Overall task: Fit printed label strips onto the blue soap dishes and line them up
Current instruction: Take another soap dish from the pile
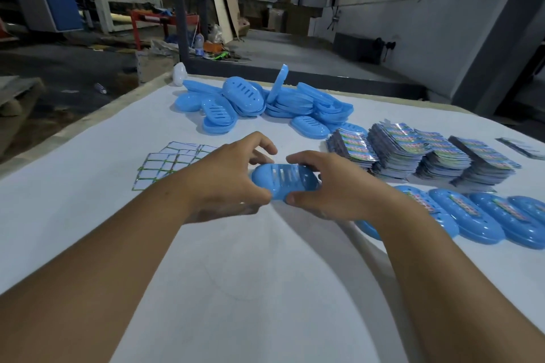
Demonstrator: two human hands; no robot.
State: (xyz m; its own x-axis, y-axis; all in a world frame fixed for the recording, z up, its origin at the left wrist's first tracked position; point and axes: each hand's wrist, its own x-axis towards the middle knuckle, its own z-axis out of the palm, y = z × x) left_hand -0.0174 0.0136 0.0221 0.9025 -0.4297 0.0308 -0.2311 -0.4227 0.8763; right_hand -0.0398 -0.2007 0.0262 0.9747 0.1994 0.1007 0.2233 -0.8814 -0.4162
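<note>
A blue slotted soap dish (283,180) is held between both hands at the middle of the white table (241,274). My left hand (230,177) grips its left end, thumb at the near rim and fingers curled over the far side. My right hand (327,186) grips the right end the same way. No label shows on this dish. Stacks of printed label strips (424,153) stand to the right. A row of labelled blue dishes (472,215) lies at the right near edge, partly behind my right forearm.
A heap of unlabelled blue soap dishes (265,103) lies at the far side of the table. Sheets of white stickers (168,162) fan out to the left of my hands. A white bottle (180,74) stands at the far left corner. Beyond is a workshop floor.
</note>
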